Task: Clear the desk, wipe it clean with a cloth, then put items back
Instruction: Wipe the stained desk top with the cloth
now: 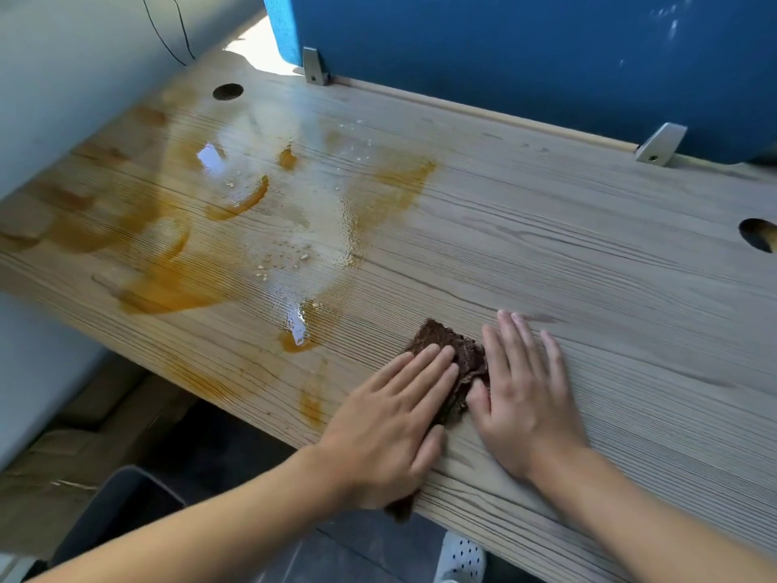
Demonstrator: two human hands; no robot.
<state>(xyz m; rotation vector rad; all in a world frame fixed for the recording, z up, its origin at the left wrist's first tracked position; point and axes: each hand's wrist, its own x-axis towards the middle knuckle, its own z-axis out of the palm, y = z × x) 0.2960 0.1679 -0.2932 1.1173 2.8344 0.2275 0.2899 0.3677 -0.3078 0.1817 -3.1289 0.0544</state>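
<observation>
Wiping step: my left hand and right hand press the cloth flat, fingers straight. Next, I should sweep across the spill.

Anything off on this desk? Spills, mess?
Yes. An orange-brown spill is smeared across the left half of the desk, with wet pools and streaks reaching the near edge. Pale crumbs lie in it. The brown cloth, under the left hand with the right hand touching it, sits right of the mess.
</observation>
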